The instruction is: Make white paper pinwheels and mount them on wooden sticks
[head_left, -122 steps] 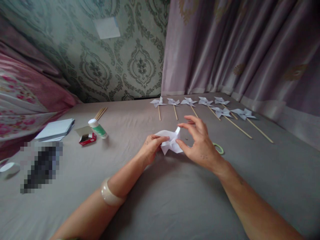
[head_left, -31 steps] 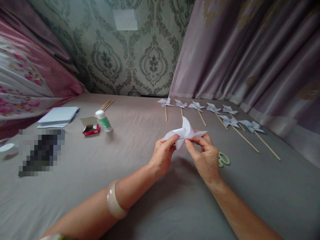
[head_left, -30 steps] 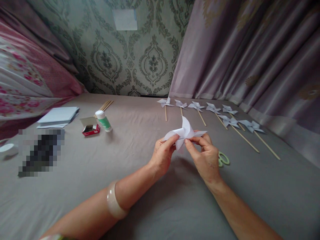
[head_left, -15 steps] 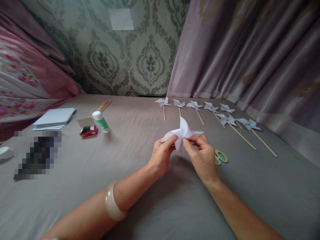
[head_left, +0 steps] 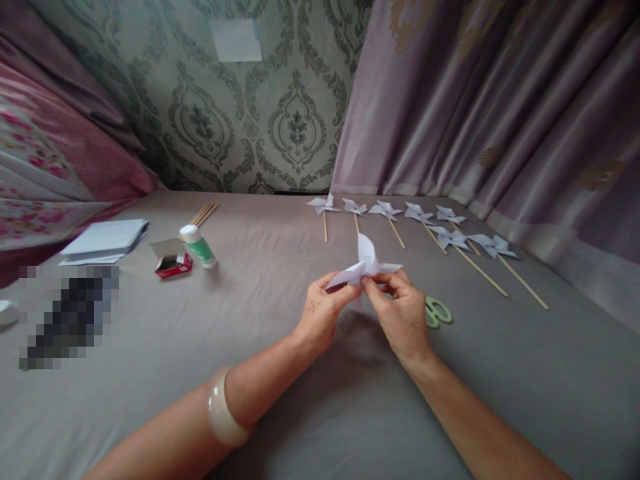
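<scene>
Above the grey cloth, both my hands pinch a white paper pinwheel (head_left: pixel 367 252) with no stick visible on it. My left hand (head_left: pixel 325 310) is closed on its left side, thumb near the centre. My right hand (head_left: pixel 403 317) grips the lower middle between thumb and fingers. One blade curls upward, and others stick out to either side; the lower part is hidden by my fingers. Green-handled scissors (head_left: pixel 440 311) lie just beside my right hand, partly covered by it.
Several finished pinwheels on sticks (head_left: pixel 385 211) lie at the back right. Toward the left are a glue stick (head_left: pixel 199 247), an open red box (head_left: pixel 173 265), loose wooden sticks (head_left: pixel 206 213) and a stack of white paper (head_left: pixel 105 239). A blurred dark object (head_left: pixel 75 317) lies at far left.
The lower blade has been folded in toward the pinwheel's centre, where my thumbs now meet. My left thumb has shifted slightly down and right. The view has turned a little.
</scene>
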`<state>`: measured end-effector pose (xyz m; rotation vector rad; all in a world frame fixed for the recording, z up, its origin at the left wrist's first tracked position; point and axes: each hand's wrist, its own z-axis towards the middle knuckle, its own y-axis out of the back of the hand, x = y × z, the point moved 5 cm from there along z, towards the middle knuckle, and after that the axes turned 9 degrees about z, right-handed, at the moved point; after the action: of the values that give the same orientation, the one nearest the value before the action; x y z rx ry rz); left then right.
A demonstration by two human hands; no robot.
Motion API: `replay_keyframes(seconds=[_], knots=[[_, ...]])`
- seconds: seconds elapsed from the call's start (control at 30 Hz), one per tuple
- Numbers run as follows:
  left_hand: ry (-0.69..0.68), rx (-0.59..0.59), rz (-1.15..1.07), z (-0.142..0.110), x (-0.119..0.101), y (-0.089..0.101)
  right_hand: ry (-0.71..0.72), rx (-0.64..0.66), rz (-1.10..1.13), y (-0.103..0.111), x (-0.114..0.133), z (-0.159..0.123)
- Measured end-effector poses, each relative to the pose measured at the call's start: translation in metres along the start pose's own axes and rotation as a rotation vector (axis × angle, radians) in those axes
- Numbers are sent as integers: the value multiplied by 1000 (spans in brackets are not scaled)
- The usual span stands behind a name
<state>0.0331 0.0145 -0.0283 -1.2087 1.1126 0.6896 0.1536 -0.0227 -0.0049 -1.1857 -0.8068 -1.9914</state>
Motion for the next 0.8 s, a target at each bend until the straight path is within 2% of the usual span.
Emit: replay_keyframes(seconds=[0.2, 0.4, 0.57, 0.63, 0.73, 0.8], knots=[[-4, -83, 28, 3, 4, 4, -28, 13, 41, -2, -5, -2], [-36, -68, 19, 3, 3, 5, -69, 22, 58, -4, -5, -4], [71, -102, -9, 8, 8, 10, -96, 106, 97, -4, -5, -2], [128, -120, -81, 12, 11, 11, -110, 76, 180, 1, -4, 2], [186, -162, -169, 15, 14, 14, -144, -58, 313, 11, -4, 9], [209, -156, -176, 15, 14, 13, -224, -65, 400, 10, -7, 11]])
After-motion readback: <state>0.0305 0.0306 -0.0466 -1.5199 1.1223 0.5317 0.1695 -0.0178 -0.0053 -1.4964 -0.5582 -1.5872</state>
